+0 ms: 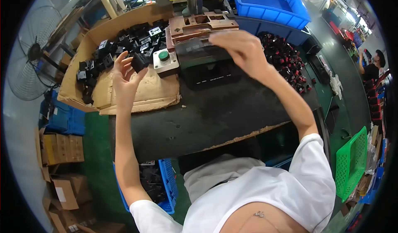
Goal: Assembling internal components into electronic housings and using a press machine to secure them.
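Black plastic part point(140, 63) sits at 10 o'clock from the middle of your view, raised near the edge of the cardboard box point(120, 22). Your left hand point(125, 77) grips it between thumb and fingertips. Your right hand point(244, 52), slightly blurred, is at 1 o'clock with its fingers reaching toward the front of the metal fixture point(203, 24) at 12 o'clock; you cannot tell from here whether it grasps or touches anything. At 11 o'clock, between your hands, stands 1 control box point(166, 70) with 1 green button point(164, 56). More black parts point(143, 36) lie heaped in the cardboard box. Red-and-black pieces point(286, 60) pile up at 2 o'clock, and 1 blue bin point(268, 1) stands beyond them at 1 o'clock.
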A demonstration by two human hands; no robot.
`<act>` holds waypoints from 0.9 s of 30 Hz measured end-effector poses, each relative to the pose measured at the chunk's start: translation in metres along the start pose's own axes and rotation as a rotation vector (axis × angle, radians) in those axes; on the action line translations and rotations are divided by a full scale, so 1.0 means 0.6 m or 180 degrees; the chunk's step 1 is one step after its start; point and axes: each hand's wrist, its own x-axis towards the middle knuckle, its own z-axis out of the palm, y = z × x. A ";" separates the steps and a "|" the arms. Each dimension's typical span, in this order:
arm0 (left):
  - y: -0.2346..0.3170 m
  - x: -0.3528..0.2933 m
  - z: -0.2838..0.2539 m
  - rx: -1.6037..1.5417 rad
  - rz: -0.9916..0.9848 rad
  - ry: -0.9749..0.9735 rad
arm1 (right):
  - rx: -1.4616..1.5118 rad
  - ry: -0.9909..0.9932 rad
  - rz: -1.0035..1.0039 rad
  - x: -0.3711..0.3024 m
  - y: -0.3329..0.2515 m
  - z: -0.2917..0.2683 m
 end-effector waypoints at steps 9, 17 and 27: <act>0.018 -0.009 0.020 0.0169 0.0127 -0.0196 | 0.0193 -0.0808 0.0211 0.077 0.158 0.048; 0.013 -0.011 0.019 0.0247 0.0097 -0.0222 | 0.0419 -0.0658 0.0029 0.073 0.150 0.063; 0.005 -0.006 0.012 0.0264 0.0172 -0.0370 | -0.0238 -0.0083 0.0103 0.051 0.163 0.038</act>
